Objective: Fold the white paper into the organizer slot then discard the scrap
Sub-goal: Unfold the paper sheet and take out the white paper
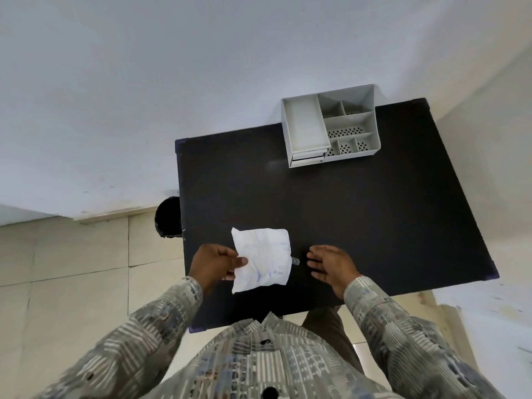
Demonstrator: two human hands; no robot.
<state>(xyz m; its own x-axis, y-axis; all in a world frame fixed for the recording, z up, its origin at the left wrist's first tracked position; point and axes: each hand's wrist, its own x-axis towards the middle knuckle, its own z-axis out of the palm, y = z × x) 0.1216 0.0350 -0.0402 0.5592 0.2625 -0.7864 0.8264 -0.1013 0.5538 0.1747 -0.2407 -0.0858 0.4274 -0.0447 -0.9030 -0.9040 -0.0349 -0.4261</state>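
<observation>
A creased white paper with faint blue marks is held above the near part of the black table. My left hand pinches its left edge between thumb and fingers. My right hand hovers to the right of the paper, fingers spread, holding nothing. A small grey scrap lies on the table between the paper's right edge and my right hand. The white organizer with several compartments stands at the table's far edge.
A black bin stands on the tiled floor just left of the table. A white wall runs behind the table. My patterned shirt and sleeves fill the bottom of the view.
</observation>
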